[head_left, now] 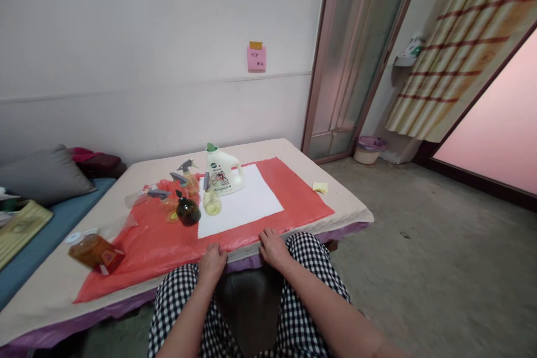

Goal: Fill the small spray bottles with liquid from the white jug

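My left hand [212,262] rests at the front edge of the low table, its fingers lying on the red plastic sheet [289,184]. To its right, my right hand [274,249] lies on the same edge with fingers stretched forward. Neither hand holds anything. Beyond them a white sheet [251,207] lies on the red plastic. A white jug with a green cap [226,173] stands on it, beside a clear spray bottle [212,201] with pale yellow liquid. A dark round bottle [188,211] and other spray bottles with grey triggers [170,207] stand to the left.
A large bottle of amber liquid [94,253] lies tilted at the left. A yellow note pad [320,187] is near the table's right side. A pink note [256,59] hangs on the wall. A bin [367,152] stands on the floor by the glass door [348,56].
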### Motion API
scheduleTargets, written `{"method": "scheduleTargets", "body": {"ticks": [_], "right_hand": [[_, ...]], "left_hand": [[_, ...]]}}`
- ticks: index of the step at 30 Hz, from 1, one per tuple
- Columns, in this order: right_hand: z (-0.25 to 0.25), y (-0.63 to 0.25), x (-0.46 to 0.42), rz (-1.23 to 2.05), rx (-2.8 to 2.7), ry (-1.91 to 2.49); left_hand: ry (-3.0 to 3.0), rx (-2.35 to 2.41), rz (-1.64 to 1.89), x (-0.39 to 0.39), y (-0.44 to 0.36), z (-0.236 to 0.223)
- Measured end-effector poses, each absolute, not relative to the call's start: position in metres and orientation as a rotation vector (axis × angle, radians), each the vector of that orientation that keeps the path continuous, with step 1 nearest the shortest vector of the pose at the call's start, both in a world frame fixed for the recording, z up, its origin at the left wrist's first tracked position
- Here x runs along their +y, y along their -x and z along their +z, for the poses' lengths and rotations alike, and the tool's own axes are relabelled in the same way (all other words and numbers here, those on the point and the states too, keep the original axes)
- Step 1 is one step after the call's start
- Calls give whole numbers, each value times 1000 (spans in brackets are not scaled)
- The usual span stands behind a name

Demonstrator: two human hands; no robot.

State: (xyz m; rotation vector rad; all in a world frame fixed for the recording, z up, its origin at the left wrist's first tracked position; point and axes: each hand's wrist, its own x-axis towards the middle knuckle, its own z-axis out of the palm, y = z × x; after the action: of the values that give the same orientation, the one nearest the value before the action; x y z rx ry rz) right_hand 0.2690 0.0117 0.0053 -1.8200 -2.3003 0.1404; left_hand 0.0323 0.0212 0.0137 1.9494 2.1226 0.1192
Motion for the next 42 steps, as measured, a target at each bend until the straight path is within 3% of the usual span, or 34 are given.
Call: {"method": "scheduleTargets", "body": {"ticks": [42], "right_hand": [[1,-268,10,157,-2311,1796]], "left_hand": [[-1874,2140,174,7,-41,30]]}}
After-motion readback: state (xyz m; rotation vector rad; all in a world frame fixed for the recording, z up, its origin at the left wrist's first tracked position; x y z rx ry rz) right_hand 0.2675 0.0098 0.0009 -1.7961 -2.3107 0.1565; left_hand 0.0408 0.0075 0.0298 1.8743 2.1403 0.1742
